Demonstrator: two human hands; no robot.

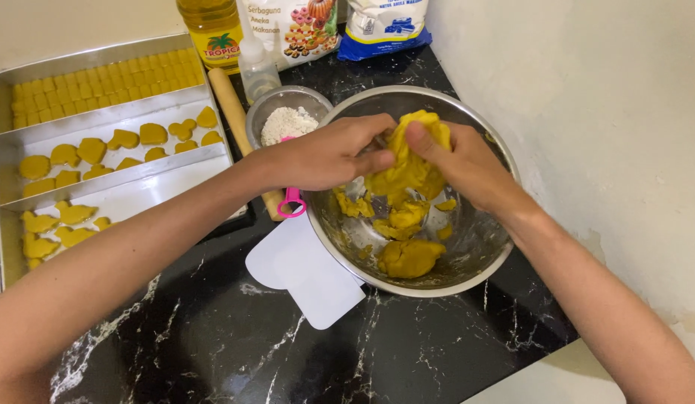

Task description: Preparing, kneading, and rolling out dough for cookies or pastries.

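Note:
Both my hands hold one lump of yellow dough (408, 161) above a large steel mixing bowl (491, 258). My left hand (332, 153) grips the lump from the left. From the right, my right hand (459, 161) pinches it, thumb on top. More dough lies in the bowl below: a rounded piece (409, 257) near the front and smaller scraps (353, 205) on the wall.
A small steel bowl of white flour (286, 120) with a pink tool (291, 202), a wooden rolling pin (229, 101) and a white scraper (306, 265) lie left of the big bowl. Metal trays (100, 120) of cut yellow pieces fill the left. Oil bottle (209, 30), small clear bottle (257, 67) and flour bags (381, 26) stand behind.

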